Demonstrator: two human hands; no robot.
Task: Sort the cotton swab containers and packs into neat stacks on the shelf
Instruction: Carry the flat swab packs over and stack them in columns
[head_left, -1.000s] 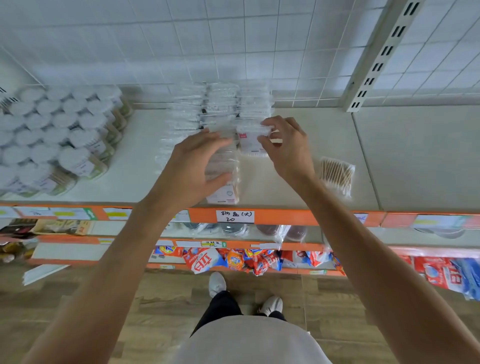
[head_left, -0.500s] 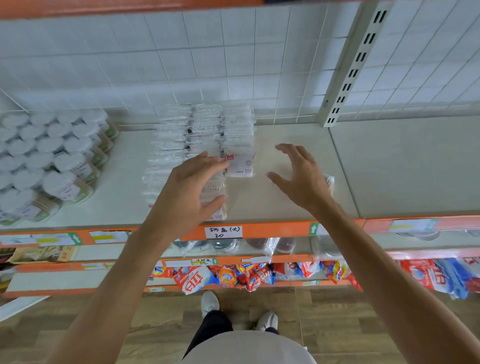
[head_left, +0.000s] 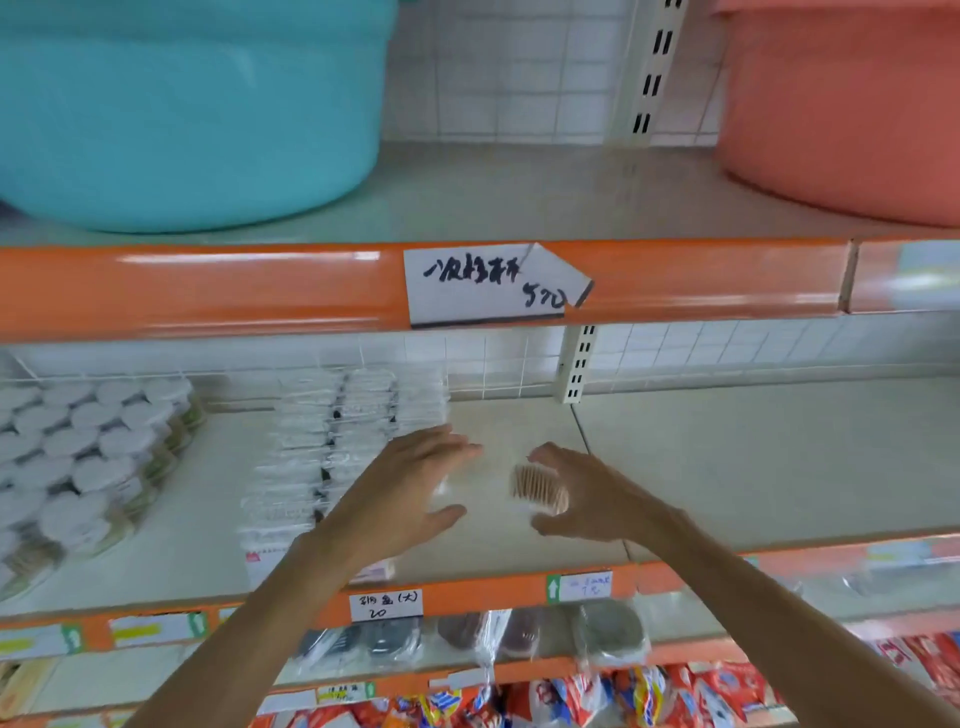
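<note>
From the head camera, the loose pack of wooden-stick swabs (head_left: 537, 489) lies on the shelf (head_left: 727, 467), just right of the rows of flat packs (head_left: 332, 457) that serve as landmark here. The right hand (head_left: 587, 499) curves around the loose pack with fingers spread and thumb below; motion blur hides whether they already touch it, so I cannot tell if it is held. The left hand (head_left: 410, 493) hovers flat with straight fingers at the right edge of the flat packs, gripping nothing.

The loose pack is probably very light, its film soft and slippery, the sticks inside stiff but easily bent out of line. Pinching both long edges, across the bundle, should keep it flat.

Left of the flat packs, round white-lidded containers (head_left: 78, 457) stand stacked in tight rows; their contents show only dimly through clear walls.
</note>
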